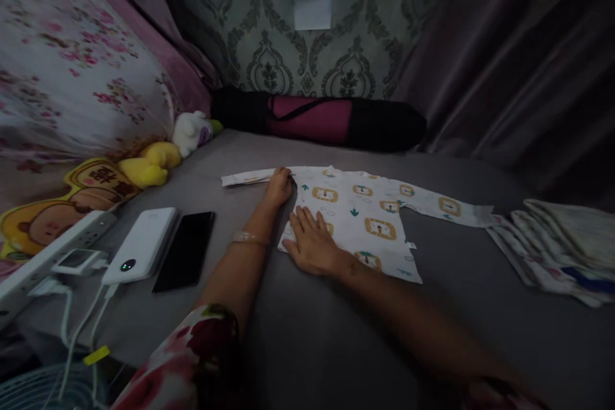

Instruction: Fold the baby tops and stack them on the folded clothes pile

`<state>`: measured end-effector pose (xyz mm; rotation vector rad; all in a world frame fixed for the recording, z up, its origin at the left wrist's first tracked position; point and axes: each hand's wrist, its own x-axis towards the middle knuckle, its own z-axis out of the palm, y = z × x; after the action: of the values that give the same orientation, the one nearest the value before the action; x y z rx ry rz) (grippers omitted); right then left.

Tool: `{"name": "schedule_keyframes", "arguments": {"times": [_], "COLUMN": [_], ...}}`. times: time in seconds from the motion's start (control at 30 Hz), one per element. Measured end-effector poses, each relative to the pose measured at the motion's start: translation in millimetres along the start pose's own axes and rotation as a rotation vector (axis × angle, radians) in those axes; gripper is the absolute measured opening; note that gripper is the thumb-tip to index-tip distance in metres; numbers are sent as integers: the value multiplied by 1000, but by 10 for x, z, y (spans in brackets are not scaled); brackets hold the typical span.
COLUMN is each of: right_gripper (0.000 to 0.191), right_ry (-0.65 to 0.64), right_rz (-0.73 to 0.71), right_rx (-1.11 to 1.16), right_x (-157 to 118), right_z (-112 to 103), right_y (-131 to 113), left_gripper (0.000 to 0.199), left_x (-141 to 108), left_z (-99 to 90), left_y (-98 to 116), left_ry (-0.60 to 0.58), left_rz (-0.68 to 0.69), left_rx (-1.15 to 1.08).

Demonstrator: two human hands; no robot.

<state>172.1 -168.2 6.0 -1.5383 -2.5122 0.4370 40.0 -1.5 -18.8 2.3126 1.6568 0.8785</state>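
A small white long-sleeved shirt [353, 211] printed with tan lion faces and green marks lies spread on the grey bed cover [307, 333], sleeves reaching out to both sides. My left hand [279, 186] is closed on the shirt near the left armpit, where the left sleeve meets the body. Flat on the shirt's lower left part rests my right hand [312, 240], fingers stretched out. It covers part of the print.
A stack of folded clothes [562, 246] lies at the right, touching the right cuff. To the left are a black phone [185, 251], a white power bank [141, 245], a power strip [52, 259] and plush toys [154, 163]. A black-and-maroon long bag [312, 118] lies along the wall.
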Motion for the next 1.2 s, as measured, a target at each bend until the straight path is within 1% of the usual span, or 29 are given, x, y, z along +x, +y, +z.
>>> {"name": "schedule_keyframes", "arguments": {"times": [0.07,0.17,0.23,0.27,0.3,0.33,0.37,0.4,0.47,0.53,0.57,0.63,0.67,0.73,0.83,1.0,1.1,1.2], "right_gripper": [70,67,60,55,52,49,49,50,52,56,57,59,60,61,63,64,64,59], "right_ry": [-56,-207,-297,-305,-275,-208,-101,-11,126,183,179,164,149,130,139,124,113,88], "right_rz": [-73,-222,-288,-287,-256,-203,-136,-63,126,303,369,424,419,377,302,161,84,22], "right_rx": [69,211,335,398,451,477,471,429,265,99,39,-61,-103,-168,-205,-190,-173,-139], "right_x": [-238,-616,-815,-882,-921,-931,-914,-873,-746,-616,-566,-517,-520,-569,-723,-1059,-1262,-1480], "right_z": [-41,-217,-382,-462,-534,-593,-637,-665,-679,-651,-627,-564,-528,-455,-364,-290,-263,-261], "right_y": [-111,-200,-156,-87,16,154,322,512,913,1259,1389,1550,1587,1601,1549,1428,1354,1263], "left_gripper": [32,31,30,30,29,29,29,30,31,33,34,44,50,61,65,67,73,77], "left_x": [-18,-45,-75,-96,-123,-153,-186,-220,-293,-370,-411,-500,-546,-634,-741,-864,-945,-1057], "left_z": [1,-20,-67,-101,-138,-176,-210,-234,-238,-172,-117,9,67,147,149,-4,-102,-231], "left_y": [-7,-4,14,32,61,102,158,230,412,614,706,847,891,931,925,894,836,753], "left_ry": [-1,-7,-17,-19,-19,-16,-9,-4,-26,-112,-182,-308,-352,-417,-474,-531,-558,-591], "left_rz": [21,42,52,52,50,46,43,48,96,205,281,391,412,411,382,370,420,471], "left_rx": [0,15,28,36,44,51,53,52,39,23,17,45,72,133,202,244,218,176]}}
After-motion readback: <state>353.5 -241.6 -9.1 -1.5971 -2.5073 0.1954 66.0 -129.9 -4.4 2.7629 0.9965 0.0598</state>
